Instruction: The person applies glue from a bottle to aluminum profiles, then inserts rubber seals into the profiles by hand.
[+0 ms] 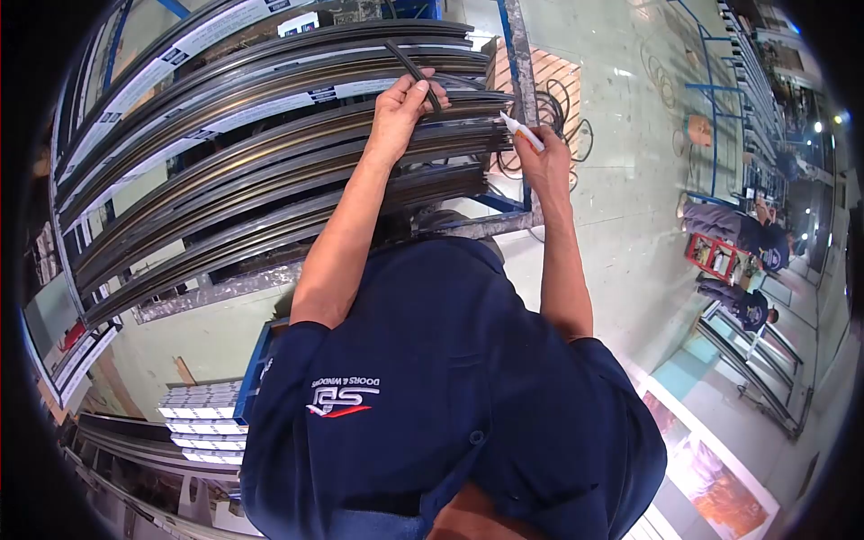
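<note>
My left hand (405, 110) is closed around a short black strip (409, 63), which slants up and to the left past my fingers. In my right hand (547, 166) I grip a small white squeeze tube (524, 134) with an orange mark; its narrow nozzle points up and left. A gap separates the nozzle from the black strip. Below both hands lie bundles of long dark profiles (360, 124), their ends close to the tube. Whether the strip is rubber or metal I cannot make out.
The profiles rest on a blue-framed rack (520, 67). Coiled black cord (558, 108) lies on a slatted wooden pallet (562, 76) to the right. White boxes (202, 423) are stacked lower left. Two people in dark shirts are near a red crate (711, 256) at far right.
</note>
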### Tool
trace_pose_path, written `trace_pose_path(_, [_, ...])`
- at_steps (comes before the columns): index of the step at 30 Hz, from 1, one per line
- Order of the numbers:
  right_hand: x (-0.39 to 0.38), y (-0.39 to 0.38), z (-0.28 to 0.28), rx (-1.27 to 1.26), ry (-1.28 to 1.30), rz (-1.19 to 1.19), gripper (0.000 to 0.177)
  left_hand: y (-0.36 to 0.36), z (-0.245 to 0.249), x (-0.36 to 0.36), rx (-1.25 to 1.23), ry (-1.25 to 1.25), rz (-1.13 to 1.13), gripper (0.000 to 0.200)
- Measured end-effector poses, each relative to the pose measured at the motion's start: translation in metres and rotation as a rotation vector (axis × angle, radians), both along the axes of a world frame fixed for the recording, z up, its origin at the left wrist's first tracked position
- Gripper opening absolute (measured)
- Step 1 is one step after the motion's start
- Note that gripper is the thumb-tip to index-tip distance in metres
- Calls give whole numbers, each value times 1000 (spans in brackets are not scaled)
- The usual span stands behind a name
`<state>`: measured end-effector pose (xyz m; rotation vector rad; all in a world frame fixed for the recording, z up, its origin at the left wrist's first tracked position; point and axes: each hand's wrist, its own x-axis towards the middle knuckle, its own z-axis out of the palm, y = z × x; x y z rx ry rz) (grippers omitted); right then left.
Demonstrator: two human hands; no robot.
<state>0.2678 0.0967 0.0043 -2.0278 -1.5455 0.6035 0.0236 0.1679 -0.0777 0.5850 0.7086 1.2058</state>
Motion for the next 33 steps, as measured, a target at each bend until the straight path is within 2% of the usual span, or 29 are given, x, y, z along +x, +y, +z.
trace_pose_path(5, [-7, 2, 9, -66, -11, 4, 29, 0, 0, 0, 40, 23, -20, 36])
trace_pose_path(11, [-12, 10, 5, -27, -56, 89, 28, 0, 4, 0, 63, 63, -23, 35])
trace_pose_path(23, [-17, 23, 15, -159, -40, 63, 31, 1, 2, -2, 86, 133, -46, 33])
trace_pose_path(33, [-2, 31, 18, -164, -127, 61, 29, 0, 3, -4, 96, 181, -63, 36])
